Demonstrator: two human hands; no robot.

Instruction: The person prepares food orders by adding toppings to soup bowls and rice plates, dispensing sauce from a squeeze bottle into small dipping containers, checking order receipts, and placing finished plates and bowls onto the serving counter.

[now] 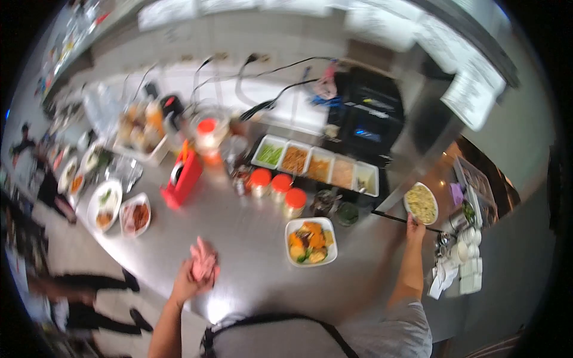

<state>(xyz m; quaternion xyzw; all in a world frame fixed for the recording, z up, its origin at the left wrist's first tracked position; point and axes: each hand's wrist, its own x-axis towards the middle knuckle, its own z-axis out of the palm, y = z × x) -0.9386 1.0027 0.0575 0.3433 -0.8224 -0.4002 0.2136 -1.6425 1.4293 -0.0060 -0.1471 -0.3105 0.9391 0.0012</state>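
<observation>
My left hand (pixel 187 283) is closed around a crumpled pink cloth (pixel 205 261) over the near edge of the steel counter. On the right, my right hand (pixel 414 228) grips the near rim of a white oval bowl (pixel 421 203) filled with chopped yellowish food. Between my hands sits a square white bowl (pixel 311 241) with orange and yellow pieces and some green. Several red-lidded jars (pixel 281 187) stand behind it. Farther back, a black holder carries a row of white containers (pixel 320 166) with green, brown and pinkish toppings.
Toward the left are a red box-like stand (pixel 181 179), a bowl of red and pink food (pixel 135 215) and an oval dish (pixel 104 206). A black machine (pixel 367 113) stands at the back. Stacked white dishes (pixel 470 256) sit far right. Other people (pixel 89 298) are at the left.
</observation>
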